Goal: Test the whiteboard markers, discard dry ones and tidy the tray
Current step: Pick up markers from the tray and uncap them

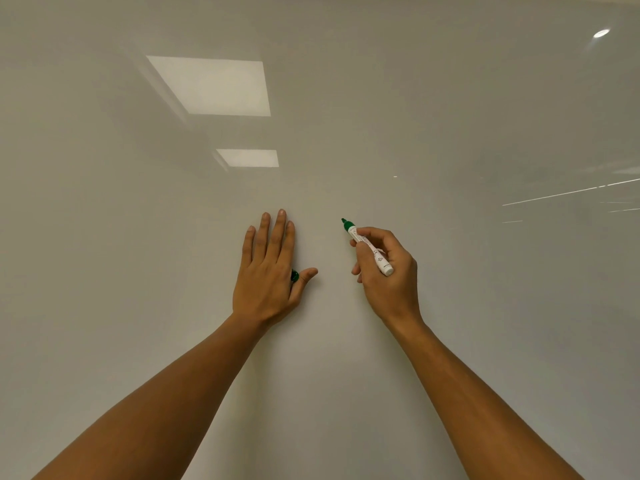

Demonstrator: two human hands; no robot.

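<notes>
A glossy whiteboard (pixel 346 150) fills the whole view. My right hand (pixel 388 271) grips an uncapped white marker with a green tip (pixel 367 245), its tip pointing up and left at or just off the board. I see no ink mark near the tip. My left hand (pixel 268 268) lies flat against the board with straight fingers. A green cap (pixel 294 276) shows between its thumb and the palm. The tray is out of view.
Two ceiling light panels (pixel 214 86) are reflected in the board's upper left, with thin bright streaks at the right. The board surface around both hands is bare of writing.
</notes>
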